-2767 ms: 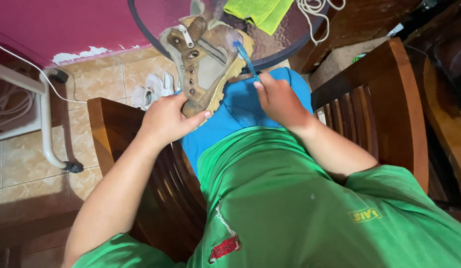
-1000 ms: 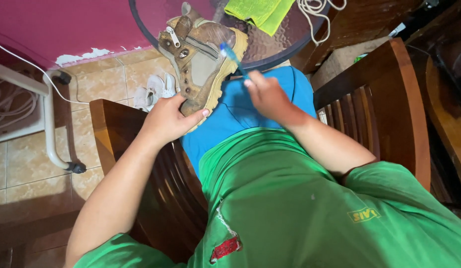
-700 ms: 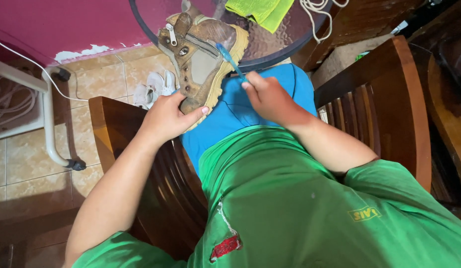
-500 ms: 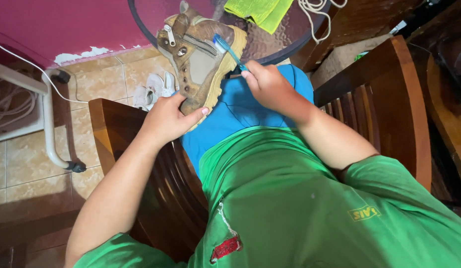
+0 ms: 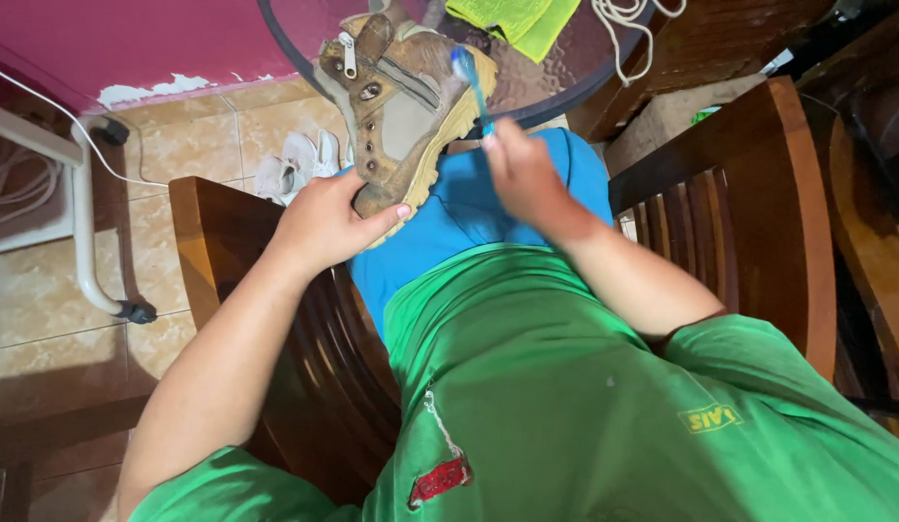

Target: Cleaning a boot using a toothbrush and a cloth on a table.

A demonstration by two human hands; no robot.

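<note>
My left hand grips the heel end of a worn brown boot that rests tilted on my blue-clad lap. The boot shows a metal zip, eyelets and a tan sole. My right hand holds a blue toothbrush, blurred by motion, with its head against the boot's upper side near the sole. I wear a green shirt and sit in a wooden chair.
A round glass table lies ahead with a yellow-green cloth and white laces on it. Wooden chair arms flank me. White shoes and a white pipe frame stand on the tiled floor at left.
My right hand has moved the toothbrush back and forth along the boot's side, ending higher near the toe. My left hand has kept its grip on the boot, which tilted slightly.
</note>
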